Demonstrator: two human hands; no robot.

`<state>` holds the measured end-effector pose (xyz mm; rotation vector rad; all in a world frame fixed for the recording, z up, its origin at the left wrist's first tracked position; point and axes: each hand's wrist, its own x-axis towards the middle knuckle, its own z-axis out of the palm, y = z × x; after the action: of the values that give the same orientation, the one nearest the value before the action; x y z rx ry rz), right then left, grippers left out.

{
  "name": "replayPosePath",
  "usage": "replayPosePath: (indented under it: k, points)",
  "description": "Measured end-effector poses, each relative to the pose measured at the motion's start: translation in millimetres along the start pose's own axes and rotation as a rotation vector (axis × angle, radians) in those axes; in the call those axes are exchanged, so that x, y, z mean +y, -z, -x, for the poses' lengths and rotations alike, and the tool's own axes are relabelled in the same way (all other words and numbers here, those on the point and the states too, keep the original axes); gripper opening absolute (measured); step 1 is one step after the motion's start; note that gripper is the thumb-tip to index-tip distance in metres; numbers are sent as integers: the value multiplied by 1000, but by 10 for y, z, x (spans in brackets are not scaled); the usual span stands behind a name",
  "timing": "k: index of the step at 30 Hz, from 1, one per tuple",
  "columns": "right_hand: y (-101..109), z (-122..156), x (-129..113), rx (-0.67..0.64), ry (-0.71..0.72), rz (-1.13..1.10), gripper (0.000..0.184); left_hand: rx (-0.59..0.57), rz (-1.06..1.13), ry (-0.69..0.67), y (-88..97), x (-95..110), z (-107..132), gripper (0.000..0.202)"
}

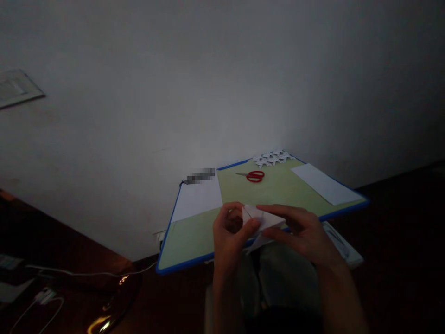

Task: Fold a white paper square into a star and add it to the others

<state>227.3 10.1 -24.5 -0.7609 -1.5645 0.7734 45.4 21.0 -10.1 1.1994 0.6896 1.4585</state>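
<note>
A small folded piece of white paper [260, 220] is held between both of my hands, above the near edge of a green board with a blue rim [181, 241]. My left hand [230, 236] pinches its left side with thumb and fingers. My right hand [301, 232] grips its right side, fingers stretched along the fold. Red-handled scissors [253, 176] lie on the board beyond my hands.
A white sheet [200, 199] lies on the board's left part and another white sheet [325, 183] on its right. Several small folded paper pieces [273, 157] sit at the far edge by the wall. White cables [52, 297] run over the dark floor at left.
</note>
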Motion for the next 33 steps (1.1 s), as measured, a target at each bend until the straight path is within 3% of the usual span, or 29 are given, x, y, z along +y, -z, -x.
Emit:
replayPosePath:
  k: [3,7,11,16,25,30,33]
  points:
    - [9,3,-24,18,-27,5,42,-68,-24,46,44,38,16,49]
    - [3,-3,-39,74,-20,29,46,-96,-70,102,124,35,32,31]
    - [-26,-28,-64,34,-31,27,37,-135,-102,160,191,-2,21,34]
    - [-79,-68,-46,25,-65,6,35,-58,-116,110,194,-32,6,41]
    - [-135,-71,-65,76,-67,-30,34,-13,-168,61,152,-35,11,33]
    - [-148,-46,-94,35,-78,-41,50,31,-105,-34,82,2,21,33]
    - [-172,-64,-101,47,-109,-87,50,43,-126,-46,59,-2,8,35]
